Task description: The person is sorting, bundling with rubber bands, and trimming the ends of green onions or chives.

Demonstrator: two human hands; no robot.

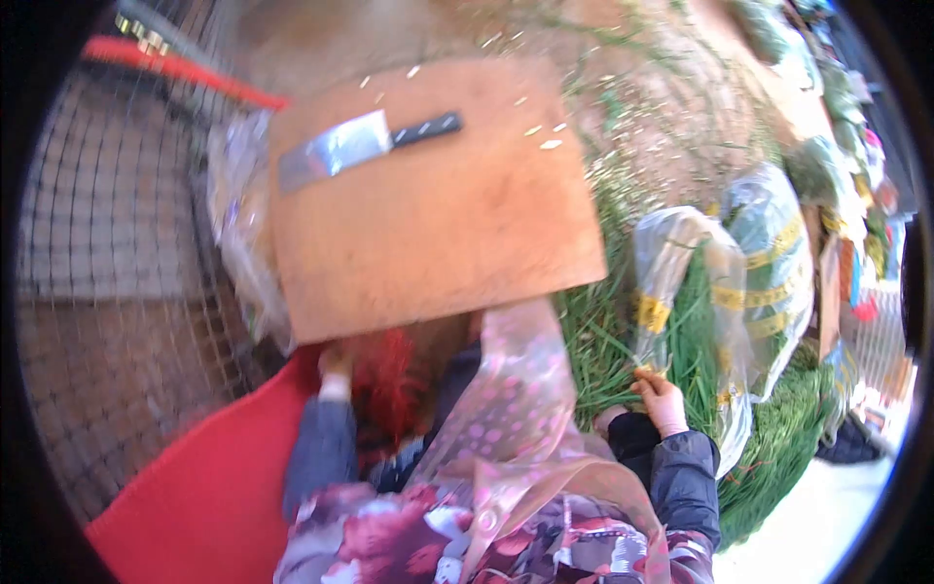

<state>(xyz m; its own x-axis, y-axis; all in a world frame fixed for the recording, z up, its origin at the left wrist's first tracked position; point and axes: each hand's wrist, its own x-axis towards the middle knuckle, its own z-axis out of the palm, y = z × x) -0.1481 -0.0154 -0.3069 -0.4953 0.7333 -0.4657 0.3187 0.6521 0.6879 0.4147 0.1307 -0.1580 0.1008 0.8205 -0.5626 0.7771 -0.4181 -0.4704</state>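
My left hand [336, 360] is blurred at the board's near edge, beside a red sheet [224, 467]; its fingers are hidden. Low on the right, my right hand [660, 397] has its fingers curled together against long green stalks [693, 331] and the edge of a clear plastic bag [671, 234] with yellow printed bands. What its fingertips pinch is too small to make out. In front of me lies a wooden cutting board [438, 224]. On it rests a cleaver [345, 151], black handle to the right, with a few pale scraps around.
Black netting [126, 204] stands on the left below a red bar [185, 68]. Crumpled clear plastic [243, 224] hangs by the board's left side. Pale clippings and loose stalks litter the ground [671, 127]. More bagged greens [769, 234] and a green heap [778, 448] are on the right.
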